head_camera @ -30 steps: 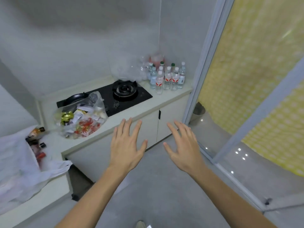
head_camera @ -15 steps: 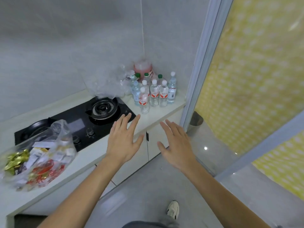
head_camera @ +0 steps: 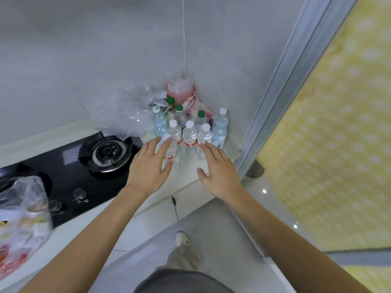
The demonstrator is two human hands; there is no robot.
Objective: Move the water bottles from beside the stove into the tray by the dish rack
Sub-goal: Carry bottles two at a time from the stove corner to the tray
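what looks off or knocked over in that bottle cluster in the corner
Nothing stands out. The water bottles all stand upright and capped beside the stove, with no spill on the counter. The left hand and right hand reach in with straight fingers, gripping nothing yet.

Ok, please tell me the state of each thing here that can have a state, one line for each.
water bottles: upright, capped, grouped in the counter corner, none lifted
left hand: open, fingers reach the front-left bottle
right hand: open, over the counter edge, holds nothing
stove burner: no flame visible
pink container: upright behind the bottles
cabinet door: closed
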